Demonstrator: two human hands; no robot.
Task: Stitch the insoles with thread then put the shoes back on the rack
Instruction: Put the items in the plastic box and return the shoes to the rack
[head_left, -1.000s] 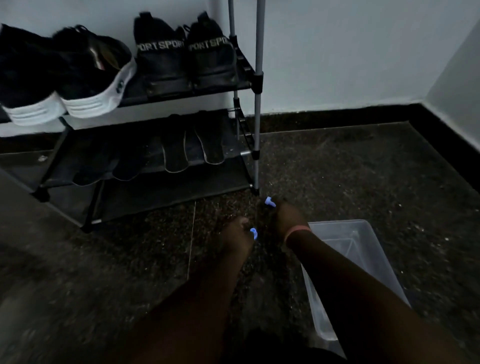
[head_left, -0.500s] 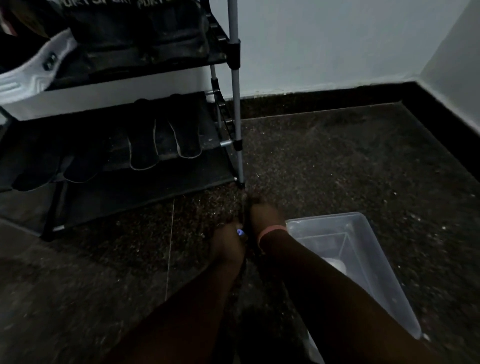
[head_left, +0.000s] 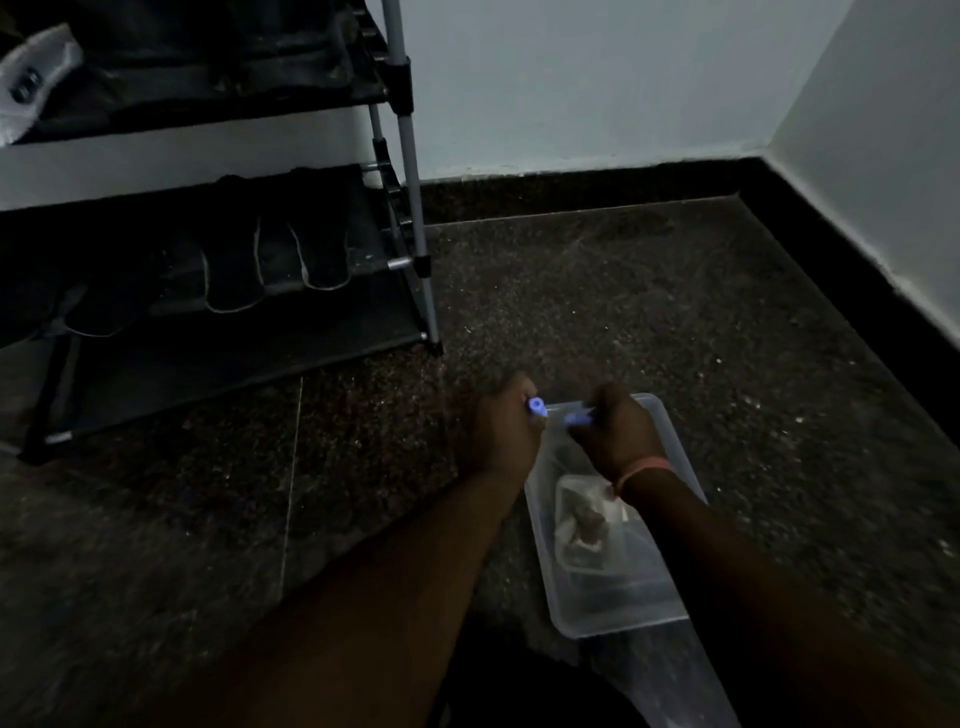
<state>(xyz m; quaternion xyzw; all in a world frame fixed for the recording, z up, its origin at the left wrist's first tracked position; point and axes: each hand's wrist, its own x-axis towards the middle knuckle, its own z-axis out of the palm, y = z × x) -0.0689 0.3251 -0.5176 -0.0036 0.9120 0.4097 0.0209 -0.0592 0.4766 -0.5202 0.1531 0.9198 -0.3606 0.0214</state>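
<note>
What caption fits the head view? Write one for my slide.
Both hands, left hand and right hand, hold small blue pieces over a clear plastic bin beside the shoe rack.

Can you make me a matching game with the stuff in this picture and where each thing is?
Things:
1. clear plastic box
2. wristband
3. dark shoes
4. silver pole

Places:
A. on the rack's lower shelf
B. on the floor under the hands
C. standing at the rack's corner
D. around the right wrist

Pairs: 1-B, 2-D, 3-A, 4-C

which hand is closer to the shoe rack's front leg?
Left. The left hand sits just below and right of the rack leg, at the clear bin's far corner. The right hand is farther right, over the bin.
</note>
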